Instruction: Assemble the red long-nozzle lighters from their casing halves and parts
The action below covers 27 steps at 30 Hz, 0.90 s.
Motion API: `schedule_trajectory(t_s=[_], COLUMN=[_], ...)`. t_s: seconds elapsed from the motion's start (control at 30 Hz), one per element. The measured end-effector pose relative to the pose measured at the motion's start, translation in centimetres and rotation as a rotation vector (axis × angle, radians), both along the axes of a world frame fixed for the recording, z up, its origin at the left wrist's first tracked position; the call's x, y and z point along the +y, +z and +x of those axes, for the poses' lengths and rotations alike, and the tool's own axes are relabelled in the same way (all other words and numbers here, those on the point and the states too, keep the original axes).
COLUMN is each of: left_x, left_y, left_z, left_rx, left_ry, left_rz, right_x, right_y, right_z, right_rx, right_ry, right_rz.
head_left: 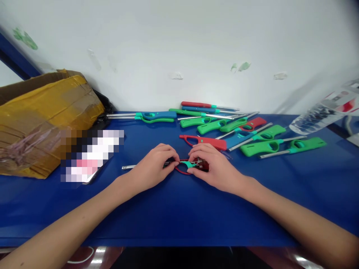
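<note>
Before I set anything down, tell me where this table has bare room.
Bare: the tabletop nearest you, between left forearm and right forearm. Crowded: beyond the right hand, with lighters; at left, with the taped box.

Both forearms, left (70,220) and right (297,220), are bare and angled inward from the lower corners. Wrists are held nearly straight. Left hand (153,168): thumb and index fingertips brought together in a pinch, remaining fingers curled. Right hand (217,168): fingers bent, thumb set opposite and below. Fingertips are pointed toward each other, hands near but apart.
</note>
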<state>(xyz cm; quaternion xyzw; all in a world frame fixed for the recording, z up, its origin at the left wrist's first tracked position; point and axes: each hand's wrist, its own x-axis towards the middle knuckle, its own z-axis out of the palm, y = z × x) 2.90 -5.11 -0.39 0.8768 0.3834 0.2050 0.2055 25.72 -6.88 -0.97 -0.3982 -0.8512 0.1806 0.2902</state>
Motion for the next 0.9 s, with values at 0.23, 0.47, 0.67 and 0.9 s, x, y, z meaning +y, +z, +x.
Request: schedule_trajectory(t_s=[0.23,0.47,0.67,0.9], left_x=[-0.35,-0.40,-0.24,-0.25], left_y=[-0.20,-0.47,-0.31,-0.41], left_z=[0.04,0.18,-0.09,-0.50], left_rx=[-0.034,-0.057,-0.037,-0.045], left_ry=[-0.031,-0.044,-0.054,-0.079], left_rz=[0.037,0.094,0.086,0.090], right_x=[0.04,0.04,0.02,0.05], right_y=[-0.10,-0.20,-0.35,-0.36], right_z=[0.04,0.05,0.09,0.40], right_rx=[0.006,0.032,0.030,-0.018], right_ry=[-0.004,0.017,0.021,0.048], right_rz=[-0.004,0.043,0.077,0.122])
